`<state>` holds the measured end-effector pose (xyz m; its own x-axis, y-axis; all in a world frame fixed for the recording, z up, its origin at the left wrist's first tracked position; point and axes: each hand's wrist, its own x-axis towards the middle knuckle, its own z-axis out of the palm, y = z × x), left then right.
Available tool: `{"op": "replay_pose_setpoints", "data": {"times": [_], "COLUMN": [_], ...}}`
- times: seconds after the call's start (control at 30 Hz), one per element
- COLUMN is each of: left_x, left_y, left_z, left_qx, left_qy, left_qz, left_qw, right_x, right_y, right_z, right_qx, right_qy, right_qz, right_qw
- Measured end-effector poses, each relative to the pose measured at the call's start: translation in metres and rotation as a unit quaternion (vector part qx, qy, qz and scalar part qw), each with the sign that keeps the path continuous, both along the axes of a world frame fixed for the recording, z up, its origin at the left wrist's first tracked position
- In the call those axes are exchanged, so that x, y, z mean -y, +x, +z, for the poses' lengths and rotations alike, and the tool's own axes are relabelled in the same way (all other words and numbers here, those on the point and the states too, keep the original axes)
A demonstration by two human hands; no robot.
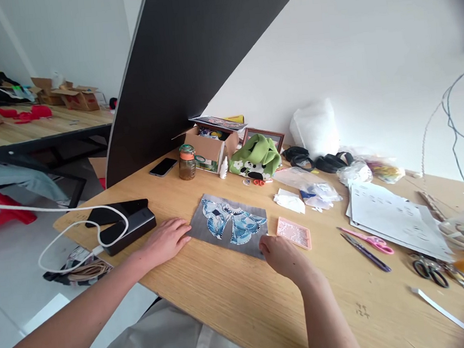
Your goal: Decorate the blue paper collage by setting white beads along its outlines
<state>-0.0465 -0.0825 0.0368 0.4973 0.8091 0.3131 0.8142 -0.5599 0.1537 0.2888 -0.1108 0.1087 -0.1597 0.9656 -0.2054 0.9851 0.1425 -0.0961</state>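
A grey rectangular sheet (239, 252) lies flat on the wooden desk, with a blue and white butterfly-like pattern (233, 220) edged in small white dots. My left hand (168, 240) rests flat on the desk, fingers stretched out, its fingertips at the sheet's left edge. At the sheet's lower right corner is my right hand (283, 255), its fingers curled closed; whatever may be between them is hidden. Just beyond that hand sits a shallow pink tray (294, 232) with small whitish pieces in it.
Left: power bank (131, 231) with white cable, phone (163, 167). Behind: lidded jar (187, 162), white bottle (224, 167), cardboard box (208, 146), green cloth bag (257, 158). Right: pink scissors (372, 240), purple pen-like tool (366, 252), black scissors (430, 271), papers (392, 216). A dark panel (203, 45) leans overhead.
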Motion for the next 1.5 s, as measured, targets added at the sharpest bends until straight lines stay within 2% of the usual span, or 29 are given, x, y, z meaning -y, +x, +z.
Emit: {"op": "replay_pose_setpoints", "data": {"times": [0.2, 0.5, 0.73, 1.0, 1.13, 1.23, 1.33, 1.4, 1.5], "left_x": [0.0, 0.003, 0.001, -0.005, -0.004, 0.006, 0.025, 0.038, 0.051], "left_y": [-0.001, -0.001, -0.002, -0.004, -0.001, 0.016, 0.051, 0.082, 0.129], "left_z": [-0.002, -0.008, -0.013, -0.01, 0.005, 0.027, 0.045, 0.048, 0.037], "left_qx": [0.014, 0.034, 0.026, 0.009, 0.036, 0.096, 0.159, 0.184, 0.142], "left_qy": [0.004, 0.013, 0.017, 0.039, 0.077, 0.091, 0.061, 0.026, 0.031], "left_qz": [-0.004, -0.005, -0.006, -0.021, -0.031, -0.045, -0.119, -0.198, -0.299], "left_qw": [1.0, 0.999, 0.999, 0.999, 0.996, 0.99, 0.978, 0.962, 0.943], "right_x": [-0.002, -0.005, -0.007, -0.006, -0.009, -0.013, -0.017, -0.02, -0.021], "right_y": [0.002, 0.008, 0.005, 0.003, 0.006, 0.007, 0.004, -0.001, -0.009], "right_z": [0.0, -0.009, -0.01, -0.01, -0.011, -0.015, -0.023, -0.03, -0.039], "right_qx": [-0.016, -0.051, -0.021, -0.011, -0.025, -0.112, -0.217, -0.248, -0.265], "right_qy": [-0.006, 0.018, 0.017, 0.021, 0.067, 0.188, 0.327, 0.389, 0.427], "right_qz": [-0.007, -0.013, -0.026, -0.036, -0.021, 0.0, 0.026, 0.04, 0.064], "right_qw": [1.0, 0.998, 0.999, 0.999, 0.997, 0.976, 0.92, 0.887, 0.862]}}
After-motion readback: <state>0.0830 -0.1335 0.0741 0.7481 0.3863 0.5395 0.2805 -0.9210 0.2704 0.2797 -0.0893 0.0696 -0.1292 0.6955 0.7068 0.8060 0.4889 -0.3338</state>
